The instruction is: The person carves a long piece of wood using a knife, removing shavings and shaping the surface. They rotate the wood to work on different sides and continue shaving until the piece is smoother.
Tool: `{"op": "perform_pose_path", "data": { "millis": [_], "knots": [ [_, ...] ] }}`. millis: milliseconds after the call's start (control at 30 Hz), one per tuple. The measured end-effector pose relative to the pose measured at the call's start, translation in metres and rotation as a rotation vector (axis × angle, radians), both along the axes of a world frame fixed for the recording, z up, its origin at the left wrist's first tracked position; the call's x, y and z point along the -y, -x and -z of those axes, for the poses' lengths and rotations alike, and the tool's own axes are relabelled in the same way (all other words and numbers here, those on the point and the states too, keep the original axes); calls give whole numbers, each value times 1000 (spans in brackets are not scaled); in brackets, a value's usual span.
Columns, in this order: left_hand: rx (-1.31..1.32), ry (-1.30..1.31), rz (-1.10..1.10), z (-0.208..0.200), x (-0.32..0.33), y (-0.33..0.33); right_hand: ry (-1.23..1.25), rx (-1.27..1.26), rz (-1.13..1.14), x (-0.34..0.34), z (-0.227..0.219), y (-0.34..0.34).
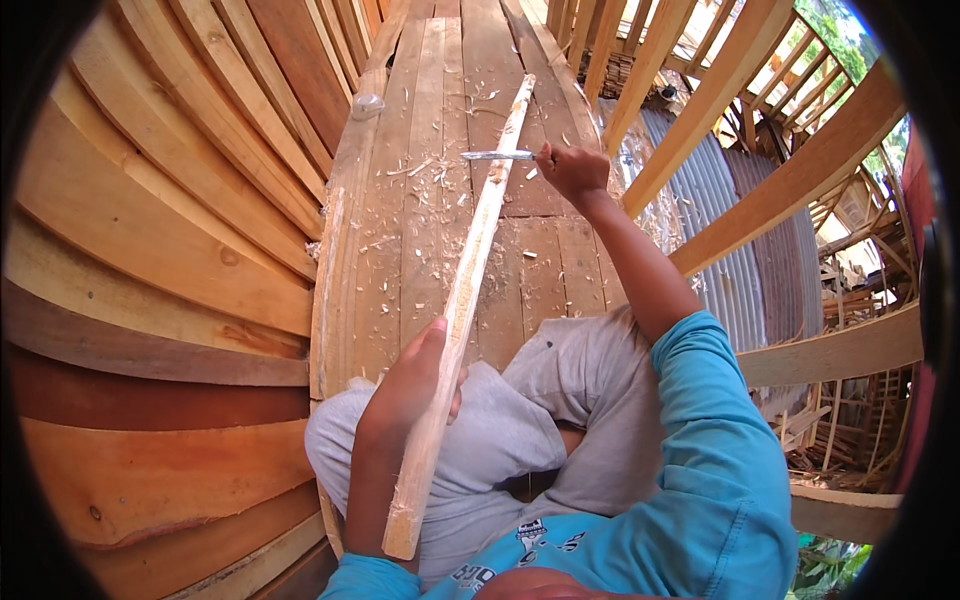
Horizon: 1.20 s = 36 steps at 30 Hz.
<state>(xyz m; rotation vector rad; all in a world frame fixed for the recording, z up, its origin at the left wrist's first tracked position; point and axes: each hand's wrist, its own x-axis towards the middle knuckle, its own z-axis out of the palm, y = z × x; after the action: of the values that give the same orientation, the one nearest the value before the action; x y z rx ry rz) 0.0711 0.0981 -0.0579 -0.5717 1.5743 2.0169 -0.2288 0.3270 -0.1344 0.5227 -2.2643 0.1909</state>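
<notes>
A long pale wooden stick (473,262) slants from my lap up to the far right, its surface whittled and rough. My left hand (418,375) is wrapped round its lower part, just above my knee. Out near the stick's far end, my right hand (577,170) is closed in a fist on the handle of a knife. The knife's metal blade (490,155) lies crosswise over the stick and appears to touch it. Most of the handle is hidden inside my fist.
I sit cross-legged on a plank floor (425,240) strewn with wood shavings (425,165). Stacked boards (170,210) rise along the left. Slanting wooden posts (720,150) line the right, with corrugated metal sheets (720,260) beyond. A small clear plastic item (367,106) lies far left.
</notes>
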Motion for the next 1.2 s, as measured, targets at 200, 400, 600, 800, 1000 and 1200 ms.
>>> {"op": "perform_pose_path", "data": {
  "millis": [200,400,600,800,1000,1200],
  "knots": [
    [33,-31,-47,-3,6,0,-118,445,-359,37,-18,-49],
    [26,21,-46,7,2,5,25,327,-52,31,14,-24],
    [12,17,-17,6,-3,2,-23,107,-234,19,14,-5],
    [32,20,-21,1,-3,0,3,169,279,-11,1,14],
    [4,-56,-29,12,7,9,608,855,143,-10,20,22],
    [-26,-7,-13,15,18,0,800,1427,-91,27,0,-21]
  ]
}}
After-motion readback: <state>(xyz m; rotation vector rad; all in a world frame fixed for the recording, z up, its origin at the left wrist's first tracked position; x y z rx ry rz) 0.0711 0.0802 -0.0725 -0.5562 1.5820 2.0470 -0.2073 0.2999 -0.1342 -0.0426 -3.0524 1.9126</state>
